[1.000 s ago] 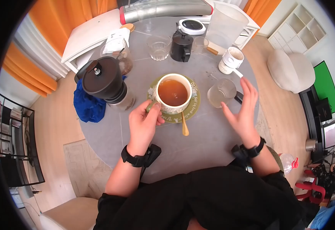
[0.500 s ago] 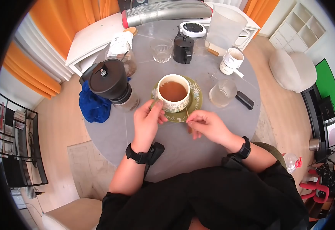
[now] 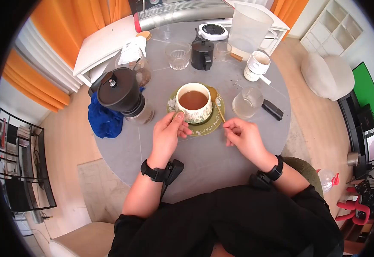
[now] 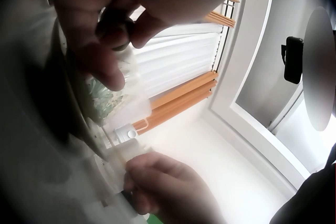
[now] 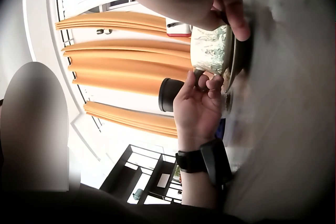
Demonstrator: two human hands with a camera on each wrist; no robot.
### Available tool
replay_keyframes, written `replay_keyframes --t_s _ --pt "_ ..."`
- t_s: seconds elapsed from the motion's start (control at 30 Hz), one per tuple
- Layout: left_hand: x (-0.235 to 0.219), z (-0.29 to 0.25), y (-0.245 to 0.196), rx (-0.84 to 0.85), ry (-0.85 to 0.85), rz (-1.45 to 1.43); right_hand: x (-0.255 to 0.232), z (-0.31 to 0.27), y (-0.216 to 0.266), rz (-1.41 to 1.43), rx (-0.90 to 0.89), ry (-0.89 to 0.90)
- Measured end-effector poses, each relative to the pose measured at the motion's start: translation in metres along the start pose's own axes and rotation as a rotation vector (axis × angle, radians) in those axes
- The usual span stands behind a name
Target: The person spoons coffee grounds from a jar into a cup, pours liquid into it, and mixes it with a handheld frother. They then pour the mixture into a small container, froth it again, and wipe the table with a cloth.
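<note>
A cream teacup with a floral pattern, filled with brown liquid, stands on a green saucer with white lettering. My left hand holds the cup by its handle on the left side; the right wrist view shows its fingers curled at the handle. With thumb and fingers, my right hand pinches the end of a gold spoon. The spoon's bowl is at the saucer's right rim, beside the cup. From the left wrist, the cup's patterned side shows past my fingers.
Right of the saucer stands a clear glass jug with a black handle. A black grinder and a blue cloth are on the left. Farther back are a black pot, a tumbler, a white mug and a large plastic pitcher.
My right hand came in from beside the glass jug and pinched the spoon. The spoon has shifted from the saucer's front to its right side. My left hand stays at the cup handle.
</note>
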State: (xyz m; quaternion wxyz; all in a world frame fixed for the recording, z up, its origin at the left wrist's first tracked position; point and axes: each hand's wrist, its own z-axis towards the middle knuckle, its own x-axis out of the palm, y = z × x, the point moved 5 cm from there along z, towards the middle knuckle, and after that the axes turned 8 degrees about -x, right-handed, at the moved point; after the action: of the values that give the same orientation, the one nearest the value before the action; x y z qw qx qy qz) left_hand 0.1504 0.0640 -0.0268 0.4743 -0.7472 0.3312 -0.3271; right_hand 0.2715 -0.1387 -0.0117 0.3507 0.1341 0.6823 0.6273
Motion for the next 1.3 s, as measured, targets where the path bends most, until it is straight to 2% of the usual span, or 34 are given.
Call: replay_keyframes --t_s 0.17,0.23,0.43,0.5,0.53,0.6,0.67,0.73,0.83,0.9,0.93,1.0,1.1,1.3 --pt "-0.003 0.002 0.001 0.005 -0.004 -0.007 0.004 0.006 -0.009 0.123 -0.003 0.004" --pt "-0.004 0.004 0.004 0.019 0.046 0.096 0.005 0.008 -0.011 0.17 0.002 0.014" --pt "-0.003 0.0 0.001 0.022 0.002 0.207 0.005 0.009 -0.014 0.198 0.006 -0.019" --pt "-0.006 0.0 0.001 0.042 -0.002 0.261 0.002 0.009 -0.011 -0.063 -0.069 -0.07" --pt "-0.006 -0.001 -0.001 0.061 -0.008 0.316 0.003 0.009 -0.015 -0.063 -0.069 -0.07" --pt "-0.006 -0.006 -0.009 0.05 -0.036 0.403 0.004 0.01 -0.012 -0.301 -0.254 -0.105" --pt "-0.009 -0.007 -0.011 0.041 -0.064 0.49 0.005 0.011 -0.01 -0.303 -0.256 -0.1" --pt "-0.016 -0.003 -0.013 0.162 -0.097 0.658 0.005 0.012 -0.008 -0.306 -0.257 -0.097" --pt "-0.016 -0.005 -0.017 0.122 -0.093 0.637 0.005 0.012 -0.006 -0.212 -0.188 -0.081" --pt "-0.014 -0.012 -0.028 0.118 -0.154 0.686 0.006 0.012 -0.01 0.04 -0.027 -0.074" --pt "-0.015 -0.015 -0.032 0.112 -0.216 0.734 0.005 0.013 -0.012 0.04 -0.029 -0.077" --pt "-0.018 -0.018 -0.034 0.133 -0.2 0.791 0.011 0.017 -0.024 0.289 0.094 0.025" --pt "-0.019 -0.016 -0.025 0.194 -0.166 0.866 0.014 0.02 -0.022 0.376 0.08 0.098" --pt "-0.013 -0.012 -0.018 0.236 -0.173 0.83 0.015 0.027 -0.019 0.364 0.064 0.073"
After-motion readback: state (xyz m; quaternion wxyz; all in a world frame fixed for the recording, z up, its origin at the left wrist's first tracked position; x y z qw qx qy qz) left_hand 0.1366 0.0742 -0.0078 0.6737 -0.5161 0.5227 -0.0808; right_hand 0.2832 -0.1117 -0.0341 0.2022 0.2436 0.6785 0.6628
